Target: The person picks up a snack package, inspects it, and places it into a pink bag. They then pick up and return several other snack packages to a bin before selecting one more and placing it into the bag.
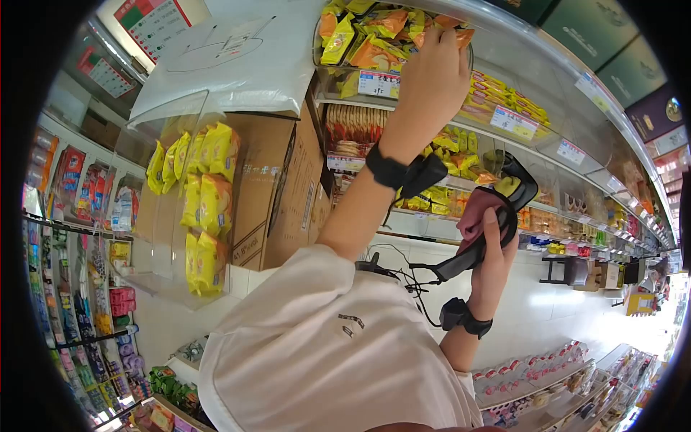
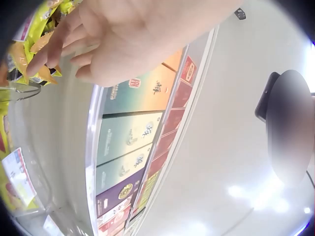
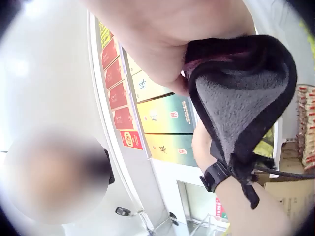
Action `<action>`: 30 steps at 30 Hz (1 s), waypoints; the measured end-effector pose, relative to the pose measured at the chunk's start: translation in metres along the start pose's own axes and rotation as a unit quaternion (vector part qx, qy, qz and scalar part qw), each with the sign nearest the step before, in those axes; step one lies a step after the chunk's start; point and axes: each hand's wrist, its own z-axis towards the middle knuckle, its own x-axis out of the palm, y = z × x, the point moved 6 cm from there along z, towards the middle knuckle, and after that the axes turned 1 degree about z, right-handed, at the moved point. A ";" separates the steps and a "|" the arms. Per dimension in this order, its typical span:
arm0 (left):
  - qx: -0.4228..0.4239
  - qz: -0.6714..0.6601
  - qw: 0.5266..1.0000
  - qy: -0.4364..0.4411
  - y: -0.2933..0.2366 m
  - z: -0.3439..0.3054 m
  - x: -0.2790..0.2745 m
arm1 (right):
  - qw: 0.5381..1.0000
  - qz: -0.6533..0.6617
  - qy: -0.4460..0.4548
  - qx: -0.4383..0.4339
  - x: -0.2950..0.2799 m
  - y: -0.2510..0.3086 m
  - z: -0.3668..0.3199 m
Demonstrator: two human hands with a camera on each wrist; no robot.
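Note:
My left hand [image 1: 434,83] reaches over a clear bin [image 1: 320,43] full of yellow and orange snack packets [image 1: 381,54] on the top shelf. In the left wrist view its fingers [image 2: 59,42] are loosely bent, with the fingertips right at the orange packets [image 2: 44,73]. Lower down, my right hand [image 1: 495,259] grips a black-edged, pouch-like fabric piece [image 1: 481,212] with pink cloth and a strap, its thumb laid along the edge. The right wrist view shows a grey, fleecy face on this fabric piece [image 3: 236,98].
Price tags [image 1: 378,84] line the shelf fronts. Below the bin are stacked round biscuits [image 1: 355,124] and more yellow packets. A cardboard box [image 1: 270,187] stands left, under a white bag [image 1: 223,65]. Thin black cables [image 1: 414,284] hang by the shirt. Gift boxes [image 2: 130,130] fill the upper shelf.

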 end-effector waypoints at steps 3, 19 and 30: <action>-0.035 -0.034 0.997 0.053 -0.021 -0.035 -0.031 | 0.994 0.102 0.005 0.045 -0.005 0.001 -0.021; -0.136 -0.114 0.974 0.142 -0.089 -0.170 -0.263 | 0.926 0.340 0.076 0.147 0.002 -0.092 -0.120; -0.096 0.184 0.976 0.059 0.020 -0.160 -0.433 | 0.959 0.283 0.016 0.031 0.048 -0.077 -0.149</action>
